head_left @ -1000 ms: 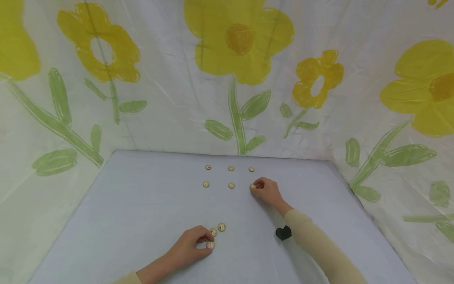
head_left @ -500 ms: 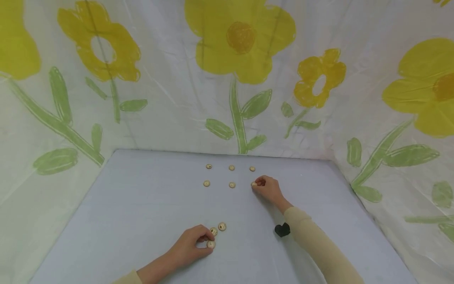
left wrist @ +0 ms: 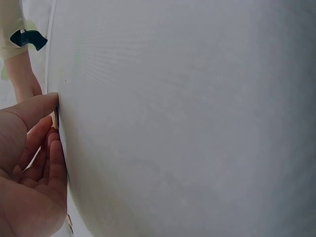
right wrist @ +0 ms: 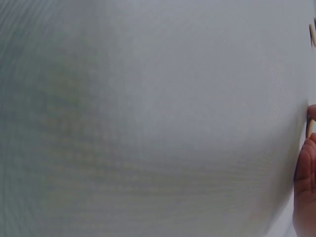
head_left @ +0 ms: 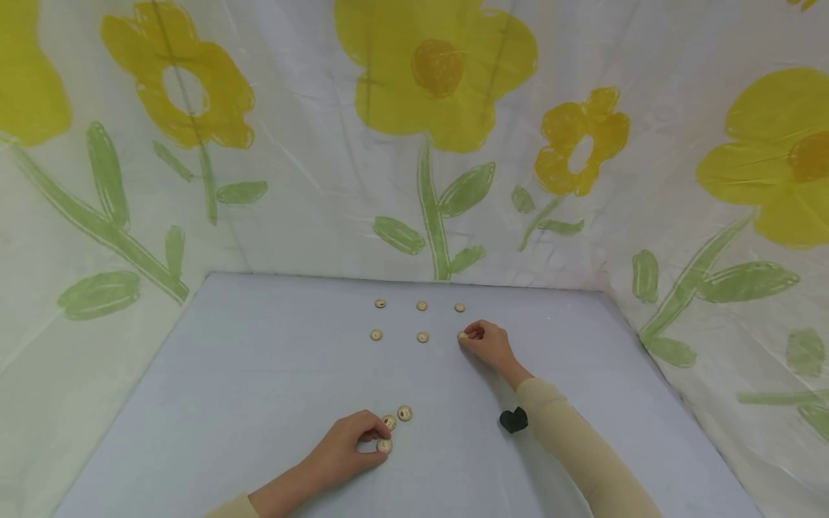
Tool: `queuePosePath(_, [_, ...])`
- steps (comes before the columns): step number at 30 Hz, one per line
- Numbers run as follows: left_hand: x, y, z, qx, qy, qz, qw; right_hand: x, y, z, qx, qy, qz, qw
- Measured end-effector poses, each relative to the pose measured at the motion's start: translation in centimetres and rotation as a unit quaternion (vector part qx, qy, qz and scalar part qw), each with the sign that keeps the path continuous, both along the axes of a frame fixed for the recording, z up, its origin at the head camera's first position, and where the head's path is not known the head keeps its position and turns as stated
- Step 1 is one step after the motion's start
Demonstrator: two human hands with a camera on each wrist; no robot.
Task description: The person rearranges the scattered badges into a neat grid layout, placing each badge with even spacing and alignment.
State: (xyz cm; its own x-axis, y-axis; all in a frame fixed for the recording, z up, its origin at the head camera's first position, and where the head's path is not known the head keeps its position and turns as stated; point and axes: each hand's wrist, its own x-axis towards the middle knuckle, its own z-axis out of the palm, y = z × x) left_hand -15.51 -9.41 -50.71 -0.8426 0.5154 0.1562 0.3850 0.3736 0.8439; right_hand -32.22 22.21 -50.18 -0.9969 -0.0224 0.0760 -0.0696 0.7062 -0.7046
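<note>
In the head view my left hand (head_left: 346,446) pinches a small round wooden disc (head_left: 384,446) by its edges at the near part of the table; a dark mark shows on its face. Two more wooden discs (head_left: 404,413) lie just beyond those fingertips. My right hand (head_left: 490,344), reaching farther out, holds another wooden disc (head_left: 463,336) between thumb and fingers, partly covered by them. That disc stands at the right end of the nearer of two rows. Edge-on in the left wrist view, a disc (left wrist: 55,118) sits between thumb and fingers, flat at the table surface.
Several matching discs (head_left: 422,337) lie in two rows at the back of the pale table (head_left: 259,403). A black heart-shaped piece (head_left: 514,419) shows beside the right sleeve (head_left: 570,439). A white curtain (head_left: 311,180) with yellow flowers surrounds the table's back and sides.
Both hands stay on their discs in nearly the same places. The whole view shifts only slightly.
</note>
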Motion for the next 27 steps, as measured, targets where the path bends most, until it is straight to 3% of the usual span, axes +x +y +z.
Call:
queuePosePath(16, [-0.05,0.01,-0.15,0.004,0.014,-0.006,0.9999,0.27,-0.05,0.31,-0.012,-0.002,-0.001,1.0])
queuePosePath(27, [-0.05,-0.08,-0.15,-0.003,-0.006,-0.005,1.0,0.58,0.23,-0.25,-0.04,0.0,-0.018,0.999])
